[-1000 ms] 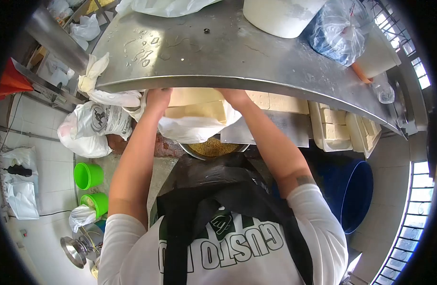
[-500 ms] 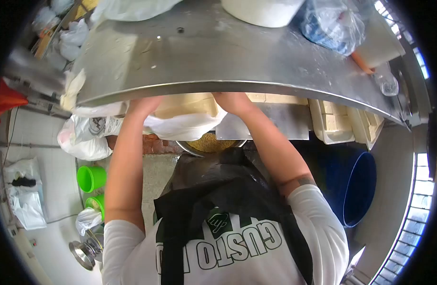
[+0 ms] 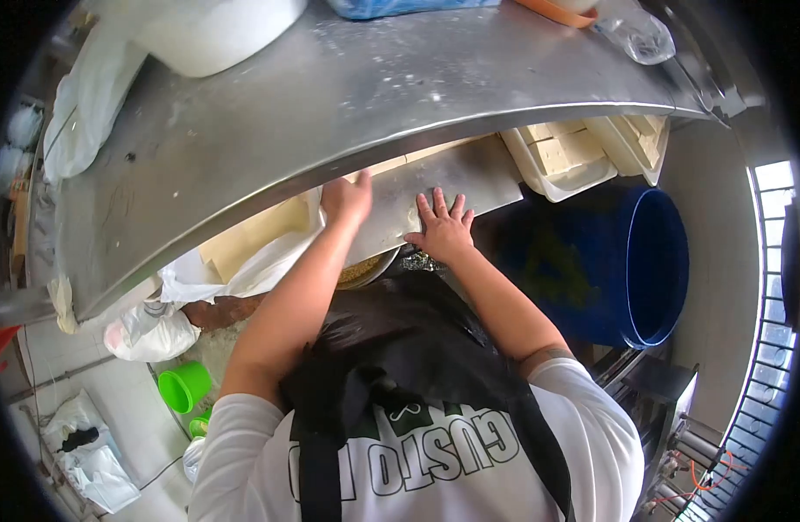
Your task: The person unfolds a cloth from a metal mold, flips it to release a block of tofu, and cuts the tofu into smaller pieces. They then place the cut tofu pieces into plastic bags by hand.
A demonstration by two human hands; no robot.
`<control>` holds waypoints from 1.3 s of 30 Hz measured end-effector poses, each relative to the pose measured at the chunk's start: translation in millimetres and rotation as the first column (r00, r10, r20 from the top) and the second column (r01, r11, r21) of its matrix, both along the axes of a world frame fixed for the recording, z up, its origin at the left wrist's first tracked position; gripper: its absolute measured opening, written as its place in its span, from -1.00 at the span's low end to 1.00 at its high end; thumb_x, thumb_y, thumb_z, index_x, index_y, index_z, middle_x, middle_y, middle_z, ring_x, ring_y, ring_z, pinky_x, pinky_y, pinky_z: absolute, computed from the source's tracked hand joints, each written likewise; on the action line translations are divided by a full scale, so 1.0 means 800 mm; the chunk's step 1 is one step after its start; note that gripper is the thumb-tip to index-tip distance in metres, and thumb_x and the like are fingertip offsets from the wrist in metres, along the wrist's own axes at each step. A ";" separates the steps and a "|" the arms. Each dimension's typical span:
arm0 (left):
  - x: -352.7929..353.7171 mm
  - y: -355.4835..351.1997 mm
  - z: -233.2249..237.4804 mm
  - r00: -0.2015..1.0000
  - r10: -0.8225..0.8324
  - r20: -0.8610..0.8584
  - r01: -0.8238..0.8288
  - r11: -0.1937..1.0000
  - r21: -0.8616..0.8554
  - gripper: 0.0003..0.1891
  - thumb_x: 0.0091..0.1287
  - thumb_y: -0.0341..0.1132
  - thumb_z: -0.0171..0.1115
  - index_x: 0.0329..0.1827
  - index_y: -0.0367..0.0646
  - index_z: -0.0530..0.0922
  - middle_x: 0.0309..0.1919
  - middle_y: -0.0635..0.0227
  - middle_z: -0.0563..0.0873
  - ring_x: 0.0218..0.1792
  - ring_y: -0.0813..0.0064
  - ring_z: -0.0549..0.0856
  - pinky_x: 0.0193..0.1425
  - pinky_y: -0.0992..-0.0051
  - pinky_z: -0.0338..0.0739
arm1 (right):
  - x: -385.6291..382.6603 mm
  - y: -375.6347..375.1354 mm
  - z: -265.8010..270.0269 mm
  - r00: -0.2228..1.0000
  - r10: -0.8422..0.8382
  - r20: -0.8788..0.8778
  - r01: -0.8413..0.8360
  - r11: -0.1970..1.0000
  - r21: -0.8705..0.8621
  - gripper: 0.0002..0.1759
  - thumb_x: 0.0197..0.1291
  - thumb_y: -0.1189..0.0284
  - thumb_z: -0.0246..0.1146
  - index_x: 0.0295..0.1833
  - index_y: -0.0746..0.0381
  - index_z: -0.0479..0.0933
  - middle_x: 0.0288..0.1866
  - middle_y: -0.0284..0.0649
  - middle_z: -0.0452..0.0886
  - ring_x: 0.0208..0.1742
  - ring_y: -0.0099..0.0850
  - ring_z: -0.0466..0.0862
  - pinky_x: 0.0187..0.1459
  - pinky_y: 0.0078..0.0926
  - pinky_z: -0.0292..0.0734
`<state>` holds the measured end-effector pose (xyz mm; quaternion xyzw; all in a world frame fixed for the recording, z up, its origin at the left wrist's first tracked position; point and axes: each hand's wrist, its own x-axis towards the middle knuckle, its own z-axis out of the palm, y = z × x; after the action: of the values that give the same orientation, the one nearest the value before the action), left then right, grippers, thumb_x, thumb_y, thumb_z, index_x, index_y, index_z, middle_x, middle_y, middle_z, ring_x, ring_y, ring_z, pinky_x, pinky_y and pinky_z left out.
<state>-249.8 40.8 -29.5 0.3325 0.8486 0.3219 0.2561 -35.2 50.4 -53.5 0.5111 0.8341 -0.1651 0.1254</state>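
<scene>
My right hand [image 3: 443, 228] lies on a flat metal sheet [image 3: 487, 174] under the steel table, its fingers spread. Farther left, my left hand [image 3: 347, 200] is at the table's front edge beside the sheet; its fingers are partly hidden and I cannot tell what they touch. Left of that hand, a pale slab [image 3: 256, 237] lies in white cloth [image 3: 276, 263]. Pale blocks [image 3: 564, 150] fill a white tray [image 3: 583, 181] to the right of the sheet.
The steel table [image 3: 295, 104] spans above, holding a white tub [image 3: 217, 35] and a clear plastic bag [image 3: 639, 35]. A blue barrel [image 3: 591, 270] stands at the right. Below left are a green bucket [image 3: 184, 387] and a white bag [image 3: 152, 332].
The view has swung to the right. My right hand has come out from under the table onto the sheet, fingers spread. My left hand has shifted right, away from the cloth-lined slab.
</scene>
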 end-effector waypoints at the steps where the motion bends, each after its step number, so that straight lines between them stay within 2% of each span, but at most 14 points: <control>1: -0.005 0.012 -0.005 0.998 0.066 0.018 -0.066 0.998 0.006 -0.10 0.43 0.07 0.36 0.63 -0.33 0.19 0.49 -0.21 0.48 0.48 -0.12 0.51 0.58 0.07 0.33 | 0.007 0.005 0.001 1.000 -0.003 0.010 0.003 1.000 -0.011 0.09 0.28 -0.31 0.26 0.78 -0.14 0.01 0.84 -0.13 -0.12 0.74 0.41 -0.12 0.59 0.54 -0.10; 3: -0.010 0.031 -0.016 0.986 0.166 -0.009 -0.166 0.986 -0.032 -0.12 0.42 0.06 0.38 0.61 -0.32 0.24 0.47 -0.18 0.52 0.47 -0.09 0.53 0.56 0.16 0.37 | 0.021 0.013 -0.002 1.000 -0.003 -0.003 0.002 1.000 -0.012 0.09 0.28 -0.30 0.27 0.78 -0.15 0.02 0.84 -0.13 -0.12 0.74 0.41 -0.13 0.59 0.54 -0.10; 6: -0.039 0.039 -0.040 0.921 0.256 0.295 -0.306 0.942 0.139 -0.28 0.42 -0.05 0.42 0.50 -0.32 0.44 0.39 -0.02 0.64 0.43 0.13 0.59 0.52 0.22 0.38 | 0.034 0.019 -0.006 1.000 0.026 -0.013 -0.026 1.000 -0.010 0.09 0.27 -0.30 0.29 0.77 -0.15 0.03 0.84 -0.11 -0.11 0.73 0.44 -0.13 0.58 0.55 -0.07; 10: -0.056 0.050 -0.060 0.921 0.250 0.297 -0.273 0.961 0.036 -0.32 0.46 -0.09 0.37 0.51 -0.35 0.44 0.54 0.05 0.50 0.45 0.13 0.57 0.49 0.18 0.42 | 0.036 0.021 -0.008 0.998 0.048 -0.028 -0.048 0.999 0.010 0.10 0.25 -0.29 0.31 0.77 -0.14 0.04 0.83 -0.07 -0.09 0.72 0.47 -0.11 0.56 0.57 -0.03; 13: -0.149 0.075 -0.187 0.904 0.238 0.356 -0.183 0.966 -0.181 -0.43 0.46 0.01 0.36 0.42 -0.10 0.55 0.41 0.16 0.59 0.20 0.15 0.69 0.16 0.17 0.62 | 0.037 0.022 -0.006 0.998 0.054 -0.030 -0.053 0.999 0.007 0.10 0.24 -0.28 0.32 0.77 -0.13 0.04 0.83 -0.07 -0.07 0.71 0.47 -0.09 0.56 0.57 -0.02; 17: -0.156 0.067 -0.088 0.744 0.453 0.491 -0.143 0.827 -0.544 -0.61 0.39 0.19 0.39 0.11 0.27 0.58 -0.10 0.33 0.57 -0.34 0.51 0.49 -0.43 0.50 0.37 | 0.037 0.022 -0.009 0.998 0.061 -0.031 -0.060 0.998 0.019 0.10 0.24 -0.27 0.33 0.76 -0.12 0.06 0.83 -0.06 -0.06 0.70 0.50 -0.07 0.54 0.58 0.00; 22: -0.113 0.058 -0.044 0.772 0.434 0.464 -0.218 0.867 -0.448 -0.57 0.36 0.25 0.42 0.07 0.26 0.56 -0.13 0.48 0.53 -0.44 0.56 0.47 -0.47 0.55 0.34 | 0.041 0.019 -0.012 0.996 0.045 -0.071 -0.043 0.999 0.029 0.08 0.24 -0.24 0.35 0.75 -0.12 0.08 0.82 -0.06 -0.06 0.70 0.51 -0.08 0.53 0.60 0.00; 27: -0.121 0.044 -0.056 0.576 0.431 0.694 -0.245 0.901 -0.357 -0.59 0.33 0.15 0.48 -0.07 0.15 0.52 -0.44 0.51 0.44 -0.65 0.65 0.28 -0.57 0.55 0.27 | 0.032 0.024 0.004 0.997 0.069 -0.027 -0.068 0.997 0.037 0.08 0.24 -0.19 0.38 0.74 -0.05 0.10 0.78 -0.05 0.10 0.67 0.44 0.08 0.55 0.50 0.07; 30: -0.060 0.014 -0.009 0.484 0.393 0.782 -0.372 0.901 -0.223 -0.66 0.34 0.06 0.48 -0.07 0.15 0.55 -0.54 0.54 0.39 -0.68 0.62 0.26 -0.59 0.57 0.28 | 0.010 0.045 -0.039 0.915 -0.051 -0.401 0.057 0.998 0.003 0.10 0.24 -0.27 0.35 0.68 0.14 0.17 0.64 0.06 0.31 0.56 0.38 0.31 0.47 0.39 0.30; 32: -0.006 -0.024 0.020 0.471 0.408 0.782 -0.378 0.894 -0.239 -0.66 0.34 0.02 0.46 0.02 0.14 0.57 -0.48 0.51 0.47 -0.70 0.58 0.25 -0.59 0.52 0.35 | -0.025 0.038 -0.040 0.344 -0.773 -0.534 0.102 0.596 -0.797 0.05 0.34 -0.29 0.28 0.58 0.35 0.25 0.44 0.13 0.49 0.40 0.18 0.55 0.37 0.17 0.49; 33: 0.015 -0.047 0.028 0.495 0.336 0.801 -0.313 0.929 -0.197 -0.62 0.33 0.01 0.46 0.07 0.10 0.56 -0.44 0.50 0.49 -0.67 0.57 0.31 -0.56 0.46 0.40 | -0.046 0.025 -0.023 -0.030 -0.978 -0.206 -0.055 0.207 -0.977 -0.03 0.44 -0.25 0.22 0.51 0.42 0.32 0.34 0.15 0.56 0.29 0.01 0.66 0.30 0.03 0.60; 34: 0.031 -0.069 0.036 0.513 0.261 0.818 -0.246 0.958 -0.151 -0.58 0.33 0.00 0.46 0.13 0.06 0.54 -0.40 0.48 0.51 -0.63 0.57 0.37 -0.54 0.40 0.45 | -0.054 0.033 -0.027 -0.097 -0.991 0.088 -0.296 -0.055 -0.954 -0.18 0.49 -0.14 0.24 0.46 0.38 0.39 0.26 0.05 0.64 0.23 -0.09 0.71 0.29 0.04 0.62; 36: 0.047 -0.114 0.076 0.644 0.112 0.757 -0.099 0.993 -0.062 -0.51 0.33 -0.06 0.45 0.20 -0.07 0.50 -0.23 0.42 0.60 -0.40 0.56 0.57 -0.42 0.31 0.56 | -0.080 0.021 -0.037 -0.297 -0.952 -0.068 -0.436 0.199 -0.878 -0.34 0.52 0.04 0.27 0.43 0.35 0.41 0.23 0.02 0.66 0.21 -0.10 0.72 0.27 0.03 0.64; 39: 0.035 -0.162 0.106 0.756 -0.083 0.649 0.013 0.994 0.112 -0.45 0.33 -0.21 0.46 0.30 -0.19 0.45 -0.05 0.34 0.66 -0.09 0.51 0.65 -0.16 0.34 0.66 | -0.091 0.009 -0.033 -0.303 -0.951 -0.068 -0.298 0.163 -0.941 -0.56 0.46 0.37 0.30 0.35 0.30 0.47 0.20 -0.09 0.68 0.20 -0.11 0.72 0.24 -0.03 0.66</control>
<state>-221.4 -88.8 55.4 0.2335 0.6802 0.4532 0.5267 -108.1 57.6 -80.2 0.3913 0.0804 -0.8474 -0.3498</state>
